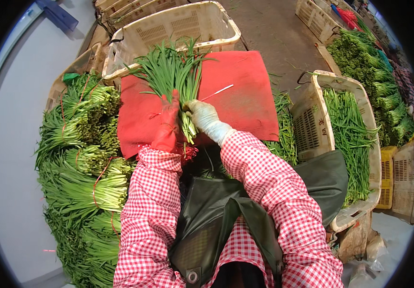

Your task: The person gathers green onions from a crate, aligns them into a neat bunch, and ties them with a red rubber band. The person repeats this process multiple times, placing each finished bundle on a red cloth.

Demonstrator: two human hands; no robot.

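Observation:
A loose bunch of garlic chives is held upright over a red cloth-covered board. Its green leaf tips point away from me and its pale stem ends hang towards me. My left hand, in a red glove, presses along the bunch's left side with its fingers extended. From the right, my right hand, in a pale, soiled glove, closes round the lower stems. Just right of the bunch, a thin red-and-white stick lies on the cloth. Thin red ties show beside my left glove.
Tied chive bundles are piled at left, by a pale wall. Behind the board stands a large plastic crate. At right, another crate holds loose chives. More bundles line the far right. A dark green apron covers my lap.

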